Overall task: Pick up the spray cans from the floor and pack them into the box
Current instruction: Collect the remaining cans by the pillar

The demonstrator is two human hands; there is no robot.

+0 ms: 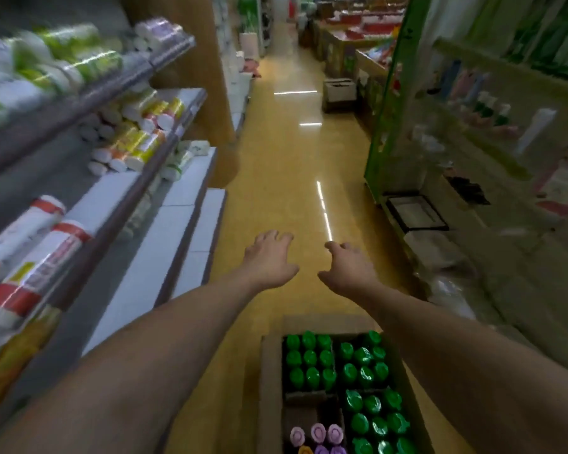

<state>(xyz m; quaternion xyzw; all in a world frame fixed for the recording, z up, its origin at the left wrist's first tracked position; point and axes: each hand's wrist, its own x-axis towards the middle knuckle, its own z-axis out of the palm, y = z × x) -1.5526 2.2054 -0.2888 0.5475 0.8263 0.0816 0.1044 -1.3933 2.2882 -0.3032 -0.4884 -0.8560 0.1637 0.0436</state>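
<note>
Most of the box (271,388) near your feet is already packed with green-capped and purple-capped spray cans (363,385), with one dark gap left beside the purple ones. Your left hand (271,257) and right hand (350,268) reach forward over the floor (286,178), fingers spread, holding nothing. No loose can shows there.

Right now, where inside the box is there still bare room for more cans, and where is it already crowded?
In the box, one dark gap lies bare between the far-left green-capped cans and the purple-capped cans. The right side is crowded with green caps from far to near. Both hands, left hand and right hand, hover empty over open yellow floor beyond the box.
</note>
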